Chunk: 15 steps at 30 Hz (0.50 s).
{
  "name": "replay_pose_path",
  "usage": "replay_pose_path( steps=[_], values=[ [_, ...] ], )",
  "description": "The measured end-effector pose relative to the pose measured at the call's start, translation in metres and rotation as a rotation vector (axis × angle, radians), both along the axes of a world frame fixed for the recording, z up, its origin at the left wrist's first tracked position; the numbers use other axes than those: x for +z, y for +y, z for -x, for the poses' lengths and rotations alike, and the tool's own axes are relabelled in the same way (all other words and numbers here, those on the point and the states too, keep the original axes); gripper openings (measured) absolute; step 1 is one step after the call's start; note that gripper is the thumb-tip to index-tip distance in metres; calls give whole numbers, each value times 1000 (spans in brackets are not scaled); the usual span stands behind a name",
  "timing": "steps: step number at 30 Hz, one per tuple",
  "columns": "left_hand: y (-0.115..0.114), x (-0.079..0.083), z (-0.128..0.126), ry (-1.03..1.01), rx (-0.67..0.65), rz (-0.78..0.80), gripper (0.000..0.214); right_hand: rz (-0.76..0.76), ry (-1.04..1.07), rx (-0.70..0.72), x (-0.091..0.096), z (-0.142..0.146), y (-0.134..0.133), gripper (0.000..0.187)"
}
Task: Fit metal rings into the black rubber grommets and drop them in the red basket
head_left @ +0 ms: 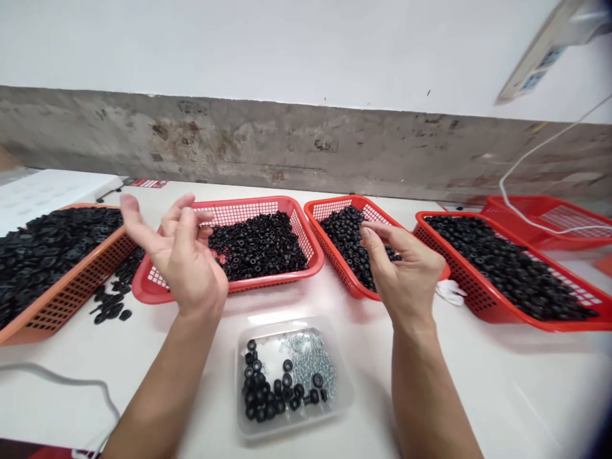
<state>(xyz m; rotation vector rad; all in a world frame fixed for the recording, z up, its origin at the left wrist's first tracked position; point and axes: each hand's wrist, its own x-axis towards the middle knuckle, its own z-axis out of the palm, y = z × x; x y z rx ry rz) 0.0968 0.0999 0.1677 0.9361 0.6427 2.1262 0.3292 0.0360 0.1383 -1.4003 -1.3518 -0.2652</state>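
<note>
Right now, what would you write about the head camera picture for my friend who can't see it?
Two bare hands, the left hand and the right hand, are held with curled fingers over red mesh baskets heaped with small black rings. Closer in, a clear plastic tray holds more black rings and small silver metal pieces.

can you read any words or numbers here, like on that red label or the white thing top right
Nothing can be read. The red and white label at the far left is too small and blurred, and the blue patches on the white device at top right are too blurred to read.
</note>
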Motion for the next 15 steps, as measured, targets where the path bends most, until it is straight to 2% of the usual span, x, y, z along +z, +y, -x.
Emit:
replay_pose_path(
  steps=[2, 4, 6, 7, 9, 11, 15],
  values=[
    [-4, 1, -1, 71, -91, -14, 29, 31, 31, 49, 0, 2, -2, 17],
    [-14, -3, -10, 215, -307, 51, 10, 99, 35, 125, 2, 6, -5, 15],
    [-23, -8, -21, 314, -513, 131, 11, 221, 3, 240, 5, 11, -9, 15],
    [-27, -10, -25, 336, -574, 156, 11, 306, -29, 318, 6, 13, -11, 15],
    [-30, -13, -30, 340, -617, 173, 11, 484, -127, 486, 7, 19, -14, 15],
    [-30, -12, -29, 324, -602, 160, 11, 622, -247, 634, 6, 24, -16, 14],
    [-29, -9, -24, 302, -597, 132, 13, 764, -421, 763, -2, 36, -17, 21]
  ],
)
